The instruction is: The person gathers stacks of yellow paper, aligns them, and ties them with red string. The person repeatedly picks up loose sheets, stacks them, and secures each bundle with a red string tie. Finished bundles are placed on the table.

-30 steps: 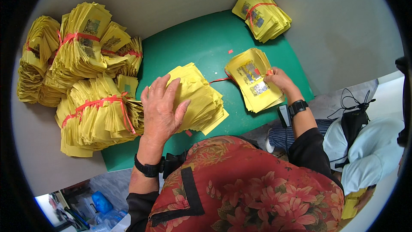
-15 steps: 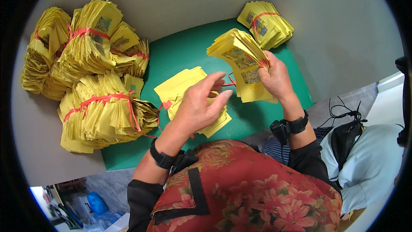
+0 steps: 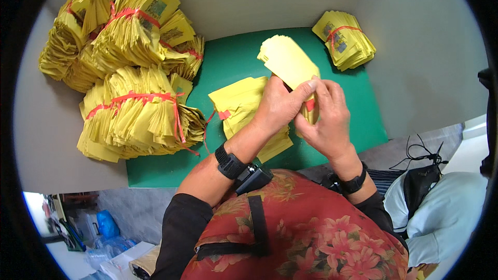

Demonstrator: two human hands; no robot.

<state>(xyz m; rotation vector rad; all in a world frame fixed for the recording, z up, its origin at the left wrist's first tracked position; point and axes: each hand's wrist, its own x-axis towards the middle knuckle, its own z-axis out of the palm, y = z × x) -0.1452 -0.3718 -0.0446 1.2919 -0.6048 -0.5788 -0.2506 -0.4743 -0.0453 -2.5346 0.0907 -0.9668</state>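
Between both hands I hold a stack of yellow printed paper sheets point(image 3: 287, 59), its plain side facing up. My left hand point(image 3: 277, 105) closes around its left side, with the thumb lying across the sheets. At the stack's near right end, the fingers of my right hand point(image 3: 329, 119) are closed on it. A bit of red shows on the paper between the hands. Just left of and below them, a spread pile of yellow sheets point(image 3: 241, 96) lies on the green tabletop point(image 3: 223, 57), partly covered by my left forearm. A red ribbon point(image 3: 208, 129) trails beside that pile.
Several big yellow paper bundles tied with red ribbon point(image 3: 137, 111) are heaped at the left. One smaller tied bundle point(image 3: 346, 44) sits at the far right corner. Grey panels point(image 3: 425, 57) wall in the tabletop. At the right are black cables point(image 3: 425, 148) and pale blue cloth point(image 3: 446, 202).
My left hand has moved up and right from above the loose pile and now grips the stack. The stack has turned from its printed face to its plain side. The whole view has shifted slightly.
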